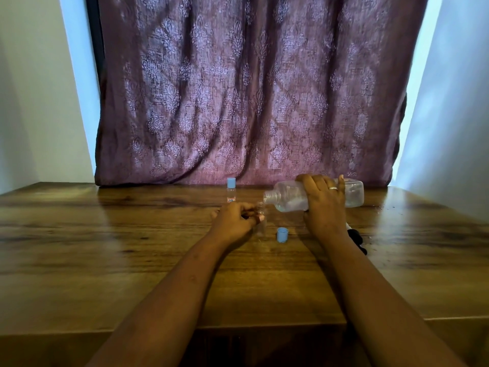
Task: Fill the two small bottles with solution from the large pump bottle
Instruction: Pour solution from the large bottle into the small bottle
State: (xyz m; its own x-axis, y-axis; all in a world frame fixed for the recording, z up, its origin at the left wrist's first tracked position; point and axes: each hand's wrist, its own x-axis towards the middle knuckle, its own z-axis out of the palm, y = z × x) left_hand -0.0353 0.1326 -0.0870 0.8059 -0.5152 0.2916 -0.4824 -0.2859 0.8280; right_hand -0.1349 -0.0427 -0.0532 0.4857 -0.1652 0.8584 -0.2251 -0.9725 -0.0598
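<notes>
My right hand (324,202) grips the large clear bottle (288,198), which lies tipped on its side with its pump off and its open neck pointing left. That neck sits just above the mouth of a small clear bottle (260,215), which stands upright and uncapped in my left hand (234,221). Its blue cap (282,234) lies on the table between my hands. A second small bottle (231,193), capped in blue with a red label, stands upright behind my left hand.
All of this sits on a wooden table (132,247) with a purple patterned curtain (251,88) hanging behind its far edge. A black and white object (356,235), partly hidden by my right forearm, lies on the table to the right.
</notes>
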